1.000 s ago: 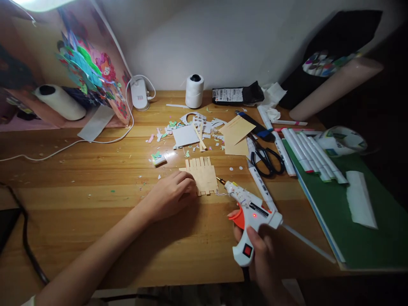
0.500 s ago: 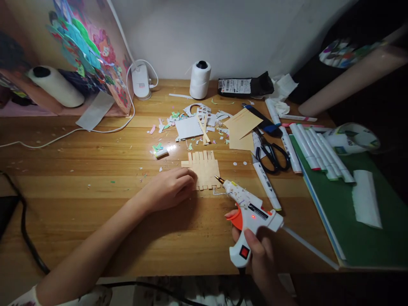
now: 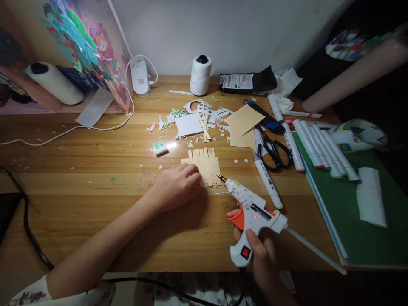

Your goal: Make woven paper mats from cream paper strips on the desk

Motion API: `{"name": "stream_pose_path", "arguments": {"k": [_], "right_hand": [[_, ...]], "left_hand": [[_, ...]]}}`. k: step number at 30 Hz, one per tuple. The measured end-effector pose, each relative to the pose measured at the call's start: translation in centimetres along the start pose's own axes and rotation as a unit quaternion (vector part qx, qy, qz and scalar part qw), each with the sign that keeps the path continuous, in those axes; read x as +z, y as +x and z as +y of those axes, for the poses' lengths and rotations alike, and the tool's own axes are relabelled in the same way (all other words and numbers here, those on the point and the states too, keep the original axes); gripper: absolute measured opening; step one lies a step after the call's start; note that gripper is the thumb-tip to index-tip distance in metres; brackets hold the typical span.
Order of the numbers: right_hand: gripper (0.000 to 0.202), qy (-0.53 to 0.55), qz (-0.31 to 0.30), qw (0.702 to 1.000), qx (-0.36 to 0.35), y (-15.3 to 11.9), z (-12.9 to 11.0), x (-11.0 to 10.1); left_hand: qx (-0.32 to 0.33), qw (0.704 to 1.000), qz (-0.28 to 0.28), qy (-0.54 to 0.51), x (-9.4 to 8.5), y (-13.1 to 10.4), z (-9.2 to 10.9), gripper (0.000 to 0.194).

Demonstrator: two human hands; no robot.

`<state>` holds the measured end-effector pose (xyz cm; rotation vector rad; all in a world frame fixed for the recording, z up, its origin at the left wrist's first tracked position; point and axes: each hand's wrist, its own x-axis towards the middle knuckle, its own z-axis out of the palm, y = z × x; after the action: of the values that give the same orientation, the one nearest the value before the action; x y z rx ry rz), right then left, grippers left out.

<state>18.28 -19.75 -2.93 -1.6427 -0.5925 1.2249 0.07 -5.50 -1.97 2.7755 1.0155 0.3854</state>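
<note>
**Glue gun nozzle closing on the strip panel; left hand pinning the panel**

Change since the earlier frames: the glue gun [image 3: 251, 212] nozzle has crept toward the woven strip panel [image 3: 205, 166]. One second ago the brass tip stood just off the panel's right side; it now sits at the panel's near right corner, touching it or just short of it; contact cannot be confirmed. The left hand [image 3: 178, 185] has shifted slightly further onto the panel's left edge. The panel itself lies in the same place, flat near the middle of the tabletop [image 3: 95, 178]. Judged from this, the work is at the point of applying glue to the panel's near edge while the panel is held down.

Left hand: fingers loosely curled, not closed around anything. The fingertips press on the left and near portion of the panel, holding it against the tabletop.

Right hand [image 3: 259, 250]: fingers wrapped firmly around the white grip of the glue gun, near the front edge of the tabletop. One finger lies by the orange trigger; whether it is squeezed cannot be told. A red indicator light shows on the gun body, and a glue stick [image 3: 315, 250] projects from its rear toward the right.

Surroundings: paper scraps [image 3: 191, 123] lie behind the panel toward the back edge. Scissors [image 3: 274, 153] and markers [image 3: 321, 148] lie to the right. A green cutting mat [image 3: 350, 221] occupies the right edge.
</note>
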Motion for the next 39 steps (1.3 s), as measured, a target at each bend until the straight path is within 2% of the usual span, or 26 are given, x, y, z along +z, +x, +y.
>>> {"name": "stream_pose_path", "arguments": {"k": [7,12,19,31,39], "right_hand": [[0.041,-0.078,0.001,0.997,-0.013,-0.4,0.4,-0.2],[0.040,-0.076,0.022,0.997,-0.011,-0.3,0.3,0.3],[0.039,-0.089,-0.008,0.996,-0.013,0.1,-0.7,0.7],[0.037,-0.087,0.016,0.996,0.022,0.0,-1.4,1.3],[0.035,-0.076,0.009,0.996,0.034,0.0,-1.3,1.1]], "left_hand": [[-0.057,0.995,0.031,-0.070,0.5,-0.1,-0.2,0.026],[-0.090,0.986,0.066,-0.127,1.0,0.2,-0.2,0.027],[-0.108,0.980,0.090,-0.143,1.3,0.4,-0.3,0.022],[-0.120,0.978,0.089,-0.149,1.3,0.3,-0.3,0.020],[-0.105,0.977,0.078,-0.167,1.3,0.3,-0.6,0.020]]}}
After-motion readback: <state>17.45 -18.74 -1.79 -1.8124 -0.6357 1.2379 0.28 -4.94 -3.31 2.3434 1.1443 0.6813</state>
